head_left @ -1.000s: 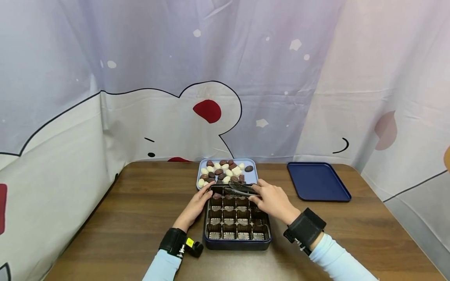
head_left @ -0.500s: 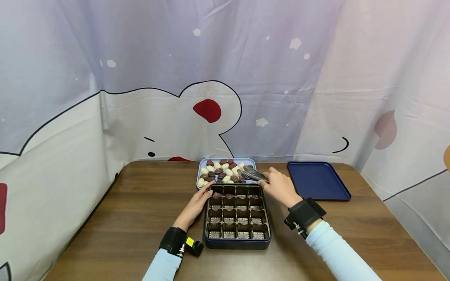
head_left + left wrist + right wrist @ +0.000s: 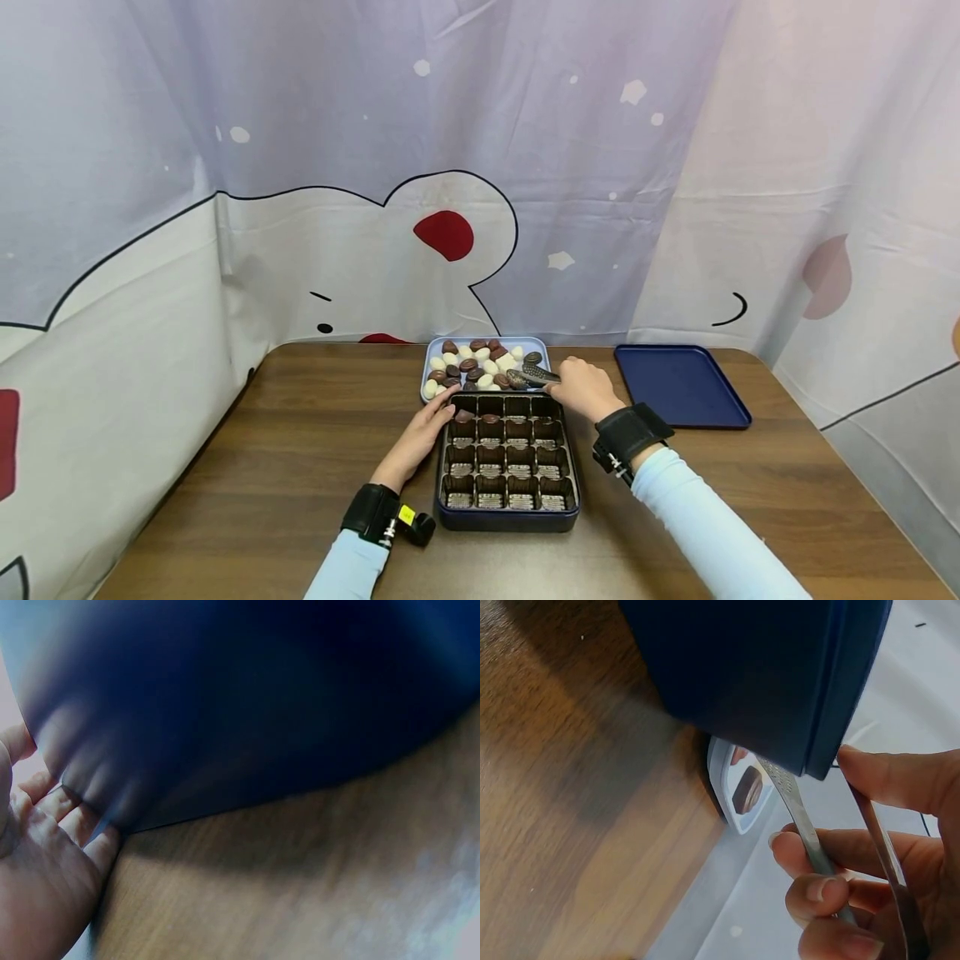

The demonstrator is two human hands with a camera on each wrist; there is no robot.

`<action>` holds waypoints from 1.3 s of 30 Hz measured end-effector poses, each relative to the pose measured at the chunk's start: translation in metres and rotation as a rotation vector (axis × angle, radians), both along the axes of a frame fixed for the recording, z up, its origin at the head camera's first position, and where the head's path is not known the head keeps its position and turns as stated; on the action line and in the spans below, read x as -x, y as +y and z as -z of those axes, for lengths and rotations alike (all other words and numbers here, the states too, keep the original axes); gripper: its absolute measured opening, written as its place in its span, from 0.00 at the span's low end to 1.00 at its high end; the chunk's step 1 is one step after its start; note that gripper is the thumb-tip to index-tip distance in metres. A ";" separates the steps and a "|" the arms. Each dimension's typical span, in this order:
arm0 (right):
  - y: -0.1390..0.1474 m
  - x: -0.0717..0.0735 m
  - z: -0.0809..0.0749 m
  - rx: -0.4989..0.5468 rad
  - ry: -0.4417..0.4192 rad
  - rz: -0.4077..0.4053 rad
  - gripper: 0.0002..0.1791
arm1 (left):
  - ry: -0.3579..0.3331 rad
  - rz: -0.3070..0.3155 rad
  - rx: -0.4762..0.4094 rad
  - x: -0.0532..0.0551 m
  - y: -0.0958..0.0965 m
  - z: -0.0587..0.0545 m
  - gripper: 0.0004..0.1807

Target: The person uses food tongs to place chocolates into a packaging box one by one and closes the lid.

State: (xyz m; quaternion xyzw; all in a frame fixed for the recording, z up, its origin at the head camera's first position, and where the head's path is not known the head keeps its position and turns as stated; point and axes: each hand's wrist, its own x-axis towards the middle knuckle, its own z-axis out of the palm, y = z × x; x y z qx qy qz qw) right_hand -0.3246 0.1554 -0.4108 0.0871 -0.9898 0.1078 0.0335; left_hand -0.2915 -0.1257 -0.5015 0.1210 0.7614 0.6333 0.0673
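My right hand (image 3: pixel 585 388) grips metal tongs (image 3: pixel 534 377), whose perforated tips are over the right part of a light-blue tray (image 3: pixel 542 350) of chocolates. In the right wrist view, the two arms of the tongs (image 3: pixel 889 859) stand apart between thumb and fingers; the tips are hidden behind the box. My left hand (image 3: pixel 414 440) rests against the left wall of a dark-blue box (image 3: pixel 506 522), its fingers lying along that wall in the left wrist view. Inside the box is a black divided insert (image 3: pixel 506 457). Brown chocolates (image 3: pixel 465 416) sit in two of its back-row compartments.
White, brown and dark chocolates (image 3: pixel 468 365) lie loose on the light-blue tray behind the box. A flat navy tray (image 3: pixel 681 387) is at the back right of the wooden table (image 3: pixel 300 467). A printed curtain (image 3: pixel 337 250) hangs behind the table.
My right hand has carried the tongs from above the box's back row to the light-blue tray behind it. The left hand and the box have stayed in place.
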 end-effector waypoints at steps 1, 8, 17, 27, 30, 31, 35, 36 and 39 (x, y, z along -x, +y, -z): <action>-0.001 0.000 0.001 -0.007 -0.001 0.001 0.18 | 0.002 0.002 -0.002 0.000 0.000 0.000 0.28; 0.001 0.003 -0.002 0.006 -0.052 0.013 0.18 | -0.003 0.000 -0.004 0.000 0.000 0.000 0.28; -0.003 0.003 -0.006 0.046 -0.081 0.057 0.22 | 0.003 -0.007 -0.006 0.000 0.000 0.001 0.27; -0.014 -0.003 -0.007 -0.115 0.104 0.073 0.18 | 0.005 -0.008 -0.005 0.001 0.001 0.000 0.27; -0.015 -0.005 -0.006 -0.109 0.119 0.067 0.15 | 0.008 -0.008 -0.009 0.001 0.001 -0.001 0.27; -0.015 -0.005 -0.005 -0.106 0.119 0.066 0.14 | 0.006 -0.008 -0.008 0.001 0.001 -0.001 0.27; -0.014 -0.005 -0.004 -0.095 0.096 0.076 0.12 | 0.004 -0.004 -0.015 0.000 0.001 0.000 0.27; -0.014 -0.005 -0.003 -0.094 0.092 0.078 0.12 | 0.002 -0.004 -0.016 0.000 0.001 0.000 0.27; -0.014 -0.002 -0.001 -0.087 0.092 0.087 0.12 | 0.003 -0.005 -0.014 0.000 0.001 0.001 0.27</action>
